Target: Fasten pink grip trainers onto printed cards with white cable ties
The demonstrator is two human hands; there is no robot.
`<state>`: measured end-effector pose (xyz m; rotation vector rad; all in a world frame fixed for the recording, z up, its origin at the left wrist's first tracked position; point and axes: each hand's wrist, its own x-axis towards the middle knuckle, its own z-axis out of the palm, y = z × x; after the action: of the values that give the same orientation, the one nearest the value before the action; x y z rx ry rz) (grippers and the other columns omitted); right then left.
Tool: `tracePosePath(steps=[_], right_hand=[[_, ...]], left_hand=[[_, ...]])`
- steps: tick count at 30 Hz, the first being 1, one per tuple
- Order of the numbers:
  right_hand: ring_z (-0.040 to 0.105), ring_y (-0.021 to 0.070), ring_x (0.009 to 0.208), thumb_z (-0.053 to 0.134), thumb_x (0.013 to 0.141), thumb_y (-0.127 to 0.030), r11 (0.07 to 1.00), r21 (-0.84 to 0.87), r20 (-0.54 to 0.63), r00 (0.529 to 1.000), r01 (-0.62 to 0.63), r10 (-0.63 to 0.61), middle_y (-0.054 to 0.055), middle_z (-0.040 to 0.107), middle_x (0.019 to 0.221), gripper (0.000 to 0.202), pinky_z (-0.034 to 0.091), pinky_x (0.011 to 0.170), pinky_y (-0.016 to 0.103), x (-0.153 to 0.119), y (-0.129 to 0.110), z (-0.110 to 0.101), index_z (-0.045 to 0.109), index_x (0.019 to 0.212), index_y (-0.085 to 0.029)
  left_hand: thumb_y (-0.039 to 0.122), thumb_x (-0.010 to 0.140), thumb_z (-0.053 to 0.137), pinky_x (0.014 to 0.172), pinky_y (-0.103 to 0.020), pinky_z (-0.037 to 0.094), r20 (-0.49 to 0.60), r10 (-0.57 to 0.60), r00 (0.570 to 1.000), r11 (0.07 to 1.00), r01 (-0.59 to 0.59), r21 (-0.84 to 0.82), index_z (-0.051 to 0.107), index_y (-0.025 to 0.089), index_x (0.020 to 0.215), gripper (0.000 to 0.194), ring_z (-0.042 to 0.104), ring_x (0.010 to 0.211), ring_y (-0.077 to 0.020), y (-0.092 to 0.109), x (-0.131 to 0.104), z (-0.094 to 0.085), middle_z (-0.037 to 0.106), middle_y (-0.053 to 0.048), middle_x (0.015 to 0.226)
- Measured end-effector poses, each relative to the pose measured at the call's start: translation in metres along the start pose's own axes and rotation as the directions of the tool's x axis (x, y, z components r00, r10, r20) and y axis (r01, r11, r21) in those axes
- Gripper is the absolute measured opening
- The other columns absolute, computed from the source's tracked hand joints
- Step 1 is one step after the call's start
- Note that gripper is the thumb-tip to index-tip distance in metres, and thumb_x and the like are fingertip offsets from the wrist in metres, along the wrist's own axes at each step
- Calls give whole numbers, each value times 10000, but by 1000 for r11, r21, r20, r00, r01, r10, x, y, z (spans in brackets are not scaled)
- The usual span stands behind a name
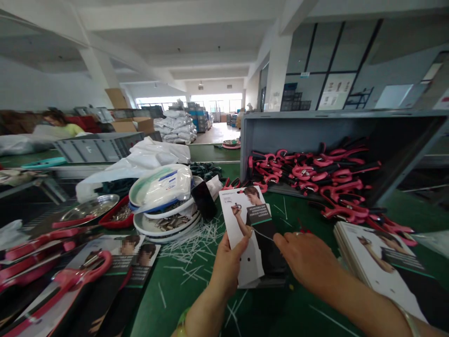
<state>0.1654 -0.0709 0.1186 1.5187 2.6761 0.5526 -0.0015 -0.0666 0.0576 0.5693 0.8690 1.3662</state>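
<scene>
My left hand (228, 262) is closed on the lower left edge of a white and black printed card (233, 220), its thumb on the front. The card stands tilted over a stack of similar cards. My right hand (305, 257) is closed at the card's right side, its fingertips pinching the end of a thin white tie (263, 234) that runs across the card's front. Many short white ties (192, 243) lie scattered on the green table to the left.
A grey crate (351, 114) on its side spills pink and black hand grips (336, 178). Cards (379, 267) are stacked at right. At left are plates of metal parts (171, 222) and carded grips (77, 281). A person (63, 124) is at far left.
</scene>
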Motion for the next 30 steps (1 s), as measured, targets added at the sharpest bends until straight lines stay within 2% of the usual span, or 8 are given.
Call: tracePosePath(steps=[5,12,16,23,27,30], right_hand=[[630,222,686,481,770,-15,993,-94,-20,997,71,-73,66,674,744,227,334,558,305,3,-5,-5,583,889,-179],[614,206,652,521,749,-34,989,-113,-49,993,100,-106,53,662,704,183,299,545,306,6,-5,-18,575,837,-186],[609,191,648,566,731,-61,980,-140,-40,988,139,-146,42,655,696,169,280,535,296,4,-7,-24,587,834,-193],[623,238,656,571,764,-101,986,-130,-3,994,108,-110,58,664,726,109,308,527,310,7,-8,-33,602,820,-190],[631,241,659,540,783,-97,991,-114,-20,997,74,-77,72,666,727,124,325,524,308,14,-14,-32,604,855,-175],[630,217,636,510,782,-57,993,-117,-38,999,23,-27,68,657,691,161,315,510,295,16,-15,-27,598,851,-173]], left_hand=[[329,531,816,781,-324,484,-28,76,997,996,-75,40,601,175,1132,657,644,902,-252,1,-4,4,699,-84,1008],[369,510,819,712,-315,508,-40,86,995,996,-85,29,614,170,1081,638,661,786,-233,2,-6,6,714,-66,905],[375,538,804,694,-304,505,-40,85,996,996,-84,31,592,172,1115,648,661,779,-228,1,-4,7,711,-61,881],[378,591,774,752,-305,499,-24,179,984,981,-176,79,614,163,1061,541,646,852,-226,-5,-6,6,693,-92,996],[412,550,791,720,-305,503,-32,111,993,992,-108,68,617,170,1069,599,651,855,-244,-6,-7,8,699,-87,979],[406,553,790,728,-315,506,-64,59,996,997,-56,47,580,198,1150,666,653,886,-256,-8,-5,6,692,-89,1022]])
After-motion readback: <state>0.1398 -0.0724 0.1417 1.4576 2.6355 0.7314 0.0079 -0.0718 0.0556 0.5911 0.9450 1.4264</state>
